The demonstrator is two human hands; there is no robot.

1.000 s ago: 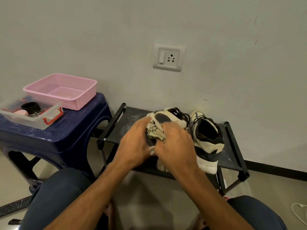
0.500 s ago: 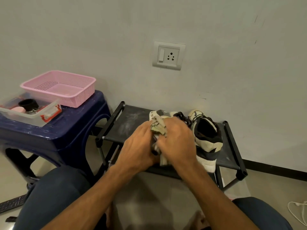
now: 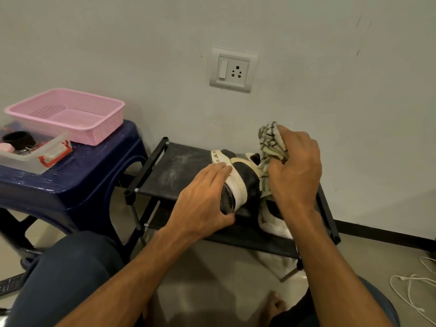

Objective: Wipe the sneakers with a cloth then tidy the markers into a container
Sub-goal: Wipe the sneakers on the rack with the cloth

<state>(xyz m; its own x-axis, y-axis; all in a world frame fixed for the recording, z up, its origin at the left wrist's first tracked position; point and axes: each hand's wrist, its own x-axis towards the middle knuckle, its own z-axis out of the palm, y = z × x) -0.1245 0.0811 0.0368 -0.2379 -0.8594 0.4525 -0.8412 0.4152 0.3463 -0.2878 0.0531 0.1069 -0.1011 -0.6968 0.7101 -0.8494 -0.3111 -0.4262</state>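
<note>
A black and cream sneaker lies tipped on its side on the black shoe rack, its sole turned toward me. My left hand grips it around the heel and sole. My right hand holds a bunched cream cloth with dark lines against the sneaker's top. The second sneaker stands behind my right wrist, mostly hidden. A pink mesh basket and a clear plastic box holding small items sit on the blue stool to the left.
A wall with a socket plate rises just behind the rack. White cables lie on the floor at the right. My knees fill the bottom corners. A dark keyboard edge shows at the far left.
The sneaker has been turned onto its side, sole toward me. My right hand has moved right and up with the cloth. My left hand has shifted to the heel end.
</note>
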